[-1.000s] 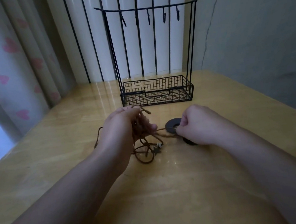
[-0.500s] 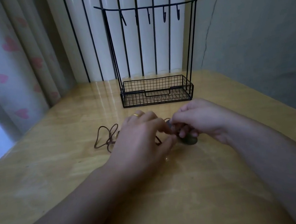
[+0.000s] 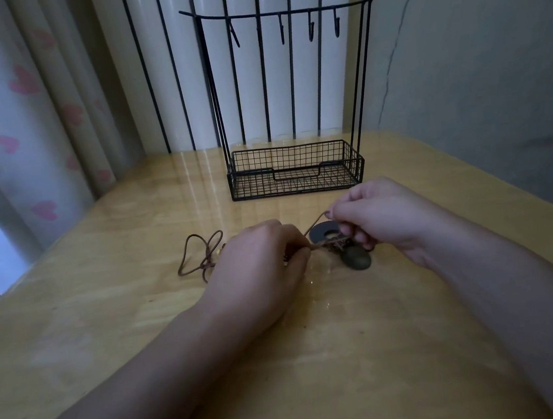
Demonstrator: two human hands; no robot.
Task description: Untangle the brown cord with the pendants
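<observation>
We see bare counter [image 3: 318, 358] near us; ahead the wire rack [image 3: 295, 170] blocks the way, and cord [image 3: 201, 254] loops lie at left.

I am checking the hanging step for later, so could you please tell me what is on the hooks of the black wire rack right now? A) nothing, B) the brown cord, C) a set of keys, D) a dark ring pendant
A: the hooks of the wire rack hang bare, while the brown cord lies on the table and is held between the left hand and right hand.
</observation>
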